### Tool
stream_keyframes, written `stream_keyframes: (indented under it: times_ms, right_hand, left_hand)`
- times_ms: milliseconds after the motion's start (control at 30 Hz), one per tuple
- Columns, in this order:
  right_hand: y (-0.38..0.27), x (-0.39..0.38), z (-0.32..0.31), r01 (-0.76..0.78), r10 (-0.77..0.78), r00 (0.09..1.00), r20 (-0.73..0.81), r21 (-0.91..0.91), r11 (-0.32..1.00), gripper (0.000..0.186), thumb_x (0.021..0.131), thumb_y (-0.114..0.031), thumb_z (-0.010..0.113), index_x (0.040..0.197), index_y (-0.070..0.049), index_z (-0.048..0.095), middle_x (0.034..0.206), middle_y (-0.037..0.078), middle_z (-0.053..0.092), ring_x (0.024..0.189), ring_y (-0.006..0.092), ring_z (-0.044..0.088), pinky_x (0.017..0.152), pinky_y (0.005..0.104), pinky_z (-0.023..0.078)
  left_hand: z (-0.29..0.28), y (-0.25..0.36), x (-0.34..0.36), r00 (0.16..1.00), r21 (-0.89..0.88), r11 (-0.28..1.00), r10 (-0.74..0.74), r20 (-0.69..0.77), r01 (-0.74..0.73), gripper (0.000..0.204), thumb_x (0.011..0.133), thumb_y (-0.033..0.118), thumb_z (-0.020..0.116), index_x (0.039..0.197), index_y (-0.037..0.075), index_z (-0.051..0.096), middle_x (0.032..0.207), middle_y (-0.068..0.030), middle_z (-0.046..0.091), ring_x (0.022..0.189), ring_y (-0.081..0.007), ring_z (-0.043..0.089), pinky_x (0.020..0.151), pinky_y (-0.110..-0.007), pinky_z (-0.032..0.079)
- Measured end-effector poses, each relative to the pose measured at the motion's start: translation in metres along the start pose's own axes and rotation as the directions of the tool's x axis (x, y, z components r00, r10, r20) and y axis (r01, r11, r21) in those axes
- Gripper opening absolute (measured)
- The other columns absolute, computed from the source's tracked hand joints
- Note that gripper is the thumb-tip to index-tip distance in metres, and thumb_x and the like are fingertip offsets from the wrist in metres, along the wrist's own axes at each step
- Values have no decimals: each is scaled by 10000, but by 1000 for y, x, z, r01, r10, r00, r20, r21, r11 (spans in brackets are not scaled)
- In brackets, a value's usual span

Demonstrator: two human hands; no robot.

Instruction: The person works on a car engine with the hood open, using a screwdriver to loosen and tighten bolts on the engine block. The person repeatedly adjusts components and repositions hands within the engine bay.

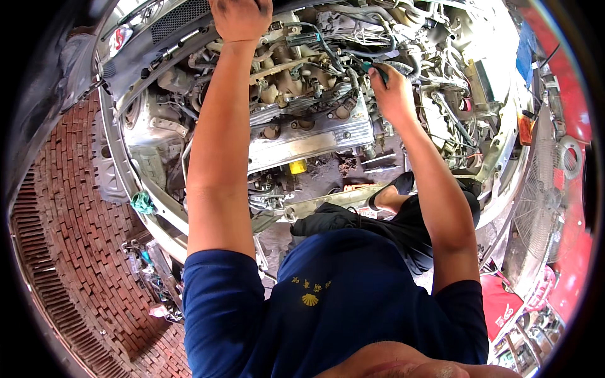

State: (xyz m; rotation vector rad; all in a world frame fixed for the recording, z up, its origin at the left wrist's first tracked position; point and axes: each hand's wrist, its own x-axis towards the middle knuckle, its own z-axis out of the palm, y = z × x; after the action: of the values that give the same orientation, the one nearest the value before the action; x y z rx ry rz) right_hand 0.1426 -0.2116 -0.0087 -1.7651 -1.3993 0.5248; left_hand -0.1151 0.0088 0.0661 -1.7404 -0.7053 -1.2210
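here, right hand (393, 94) curls round one green handle (382, 75); for left hand (241, 20), cropped, i cannot tell.

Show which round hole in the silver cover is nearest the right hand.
The rightmost hole; the others sit farther left, away from the right hand.

Place: this is looking like a car repair workshop
Upper middle: a car engine (315, 142) is lying exposed
Left: red paving bricks (80, 233) are spreading underfoot
Right: a large caged fan (535, 196) is standing
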Motion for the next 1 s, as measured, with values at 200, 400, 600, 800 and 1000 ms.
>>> stream_keyframes:
  times_ms: [200,400,600,800,1000]
  right_hand:
    - [5,6,20,-23,23,1000,-16,-19,1000,367,1048,-326,643,1109,22,742,789,190,729,688,265,704,689,391,542]
    - [-3,6,24,-3,2,1000,-28,-35,999,378,1009,-344,666,1142,3,736,915,268,744,870,456,731,795,475,574]
    - [1,4,28,70,-72,997,-39,-61,996,386,997,-345,681,1173,-5,731,965,262,753,917,455,735,820,484,585]
    - [-5,6,24,41,-42,999,-11,-104,994,377,997,-338,677,1166,-5,733,967,263,753,915,461,731,819,489,585]
    - [-4,10,25,4,-5,1000,-5,-158,987,377,989,-353,679,1137,-12,739,925,273,745,893,470,727,799,505,579]
  left_hand:
    - [-1,12,3,880,-553,712,-468,85,433,236,1016,176,617,1120,-27,676,1194,-216,659,1156,-441,614,1034,-579,488]
    - [-8,9,10,933,-335,875,-356,42,349,268,1009,187,625,1131,-48,671,1147,-234,675,1120,-447,637,1034,-565,491]
    - [-15,6,14,923,-357,853,-377,82,381,284,1001,194,639,1134,-55,668,1142,-241,682,1123,-443,639,1030,-552,493]
    - [-21,13,17,909,-350,840,-396,127,415,298,991,204,656,1137,-54,671,1155,-247,687,1137,-443,639,1045,-549,488]
    - [-20,15,19,903,-338,839,-417,105,427,298,984,206,669,1131,-54,672,1144,-243,691,1130,-440,642,1049,-540,488]
